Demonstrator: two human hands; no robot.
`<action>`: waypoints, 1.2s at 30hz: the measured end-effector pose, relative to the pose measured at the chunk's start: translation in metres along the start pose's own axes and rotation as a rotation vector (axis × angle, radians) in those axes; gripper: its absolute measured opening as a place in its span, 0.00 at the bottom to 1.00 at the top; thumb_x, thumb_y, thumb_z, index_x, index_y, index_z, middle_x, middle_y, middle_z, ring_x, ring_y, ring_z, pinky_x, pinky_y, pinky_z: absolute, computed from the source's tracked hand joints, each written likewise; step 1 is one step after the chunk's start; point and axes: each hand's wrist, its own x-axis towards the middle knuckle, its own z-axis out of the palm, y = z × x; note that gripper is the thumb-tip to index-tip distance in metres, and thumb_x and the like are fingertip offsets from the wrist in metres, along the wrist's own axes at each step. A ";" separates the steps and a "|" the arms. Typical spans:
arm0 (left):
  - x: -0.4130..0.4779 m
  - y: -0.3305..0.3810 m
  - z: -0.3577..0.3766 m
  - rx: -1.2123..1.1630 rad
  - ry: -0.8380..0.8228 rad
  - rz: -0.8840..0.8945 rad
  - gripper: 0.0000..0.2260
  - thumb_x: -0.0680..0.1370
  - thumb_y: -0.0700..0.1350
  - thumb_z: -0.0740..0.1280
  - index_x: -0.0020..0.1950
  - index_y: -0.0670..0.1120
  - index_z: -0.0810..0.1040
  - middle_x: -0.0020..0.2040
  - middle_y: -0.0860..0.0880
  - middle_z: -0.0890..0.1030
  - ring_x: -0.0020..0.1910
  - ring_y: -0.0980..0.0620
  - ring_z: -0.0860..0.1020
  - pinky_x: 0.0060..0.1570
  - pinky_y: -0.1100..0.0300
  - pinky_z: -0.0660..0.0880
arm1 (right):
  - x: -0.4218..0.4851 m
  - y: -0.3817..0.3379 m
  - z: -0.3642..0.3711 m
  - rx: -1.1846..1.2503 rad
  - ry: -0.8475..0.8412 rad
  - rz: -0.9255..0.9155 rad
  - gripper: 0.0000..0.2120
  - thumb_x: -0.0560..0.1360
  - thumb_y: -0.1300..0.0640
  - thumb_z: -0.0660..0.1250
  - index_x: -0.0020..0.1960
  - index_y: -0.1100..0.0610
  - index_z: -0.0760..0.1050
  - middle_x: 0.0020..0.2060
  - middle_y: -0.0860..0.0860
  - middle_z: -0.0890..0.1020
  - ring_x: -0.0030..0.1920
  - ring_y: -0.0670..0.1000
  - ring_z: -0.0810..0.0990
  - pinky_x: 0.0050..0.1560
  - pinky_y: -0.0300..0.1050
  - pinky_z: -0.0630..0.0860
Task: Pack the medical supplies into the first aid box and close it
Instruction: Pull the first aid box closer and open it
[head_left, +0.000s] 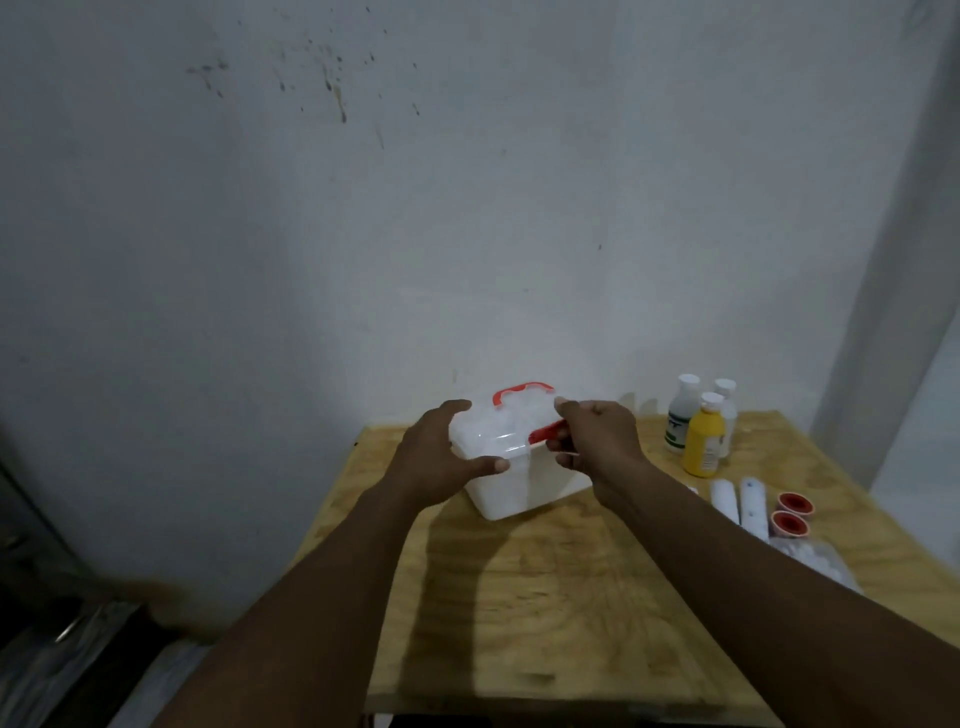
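Observation:
A white first aid box with a clear lid and a red handle stands near the far edge of the wooden table. My left hand grips the box's left front corner, thumb on the lid rim. My right hand is closed on the red latch at the box's right side. To the right lie the supplies: a yellow bottle, two white bottles, white bandage rolls, two red tape rolls and a clear bag.
A stained white wall rises right behind the table. The table's left edge drops to a dark floor with a step at the lower left. A grey wall corner stands at the far right.

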 end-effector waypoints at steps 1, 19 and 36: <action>0.000 0.001 -0.004 -0.017 -0.022 -0.004 0.43 0.63 0.61 0.81 0.75 0.54 0.68 0.73 0.50 0.73 0.67 0.44 0.75 0.62 0.46 0.78 | -0.006 -0.009 -0.005 -0.034 -0.045 -0.043 0.08 0.77 0.55 0.67 0.53 0.59 0.76 0.40 0.58 0.84 0.38 0.53 0.84 0.39 0.48 0.81; 0.006 0.019 -0.056 -0.119 0.063 0.005 0.35 0.64 0.76 0.69 0.60 0.54 0.84 0.53 0.53 0.87 0.52 0.57 0.84 0.54 0.57 0.79 | 0.013 -0.052 -0.036 -0.715 -0.077 -0.645 0.22 0.70 0.36 0.70 0.58 0.49 0.76 0.59 0.53 0.75 0.62 0.52 0.74 0.61 0.49 0.72; 0.065 -0.005 -0.022 -0.439 -0.037 -0.453 0.21 0.80 0.60 0.65 0.62 0.44 0.79 0.52 0.42 0.86 0.46 0.42 0.86 0.48 0.51 0.81 | 0.109 -0.040 -0.009 -0.505 -0.097 -0.241 0.30 0.73 0.51 0.71 0.72 0.59 0.70 0.69 0.57 0.73 0.68 0.56 0.73 0.69 0.52 0.70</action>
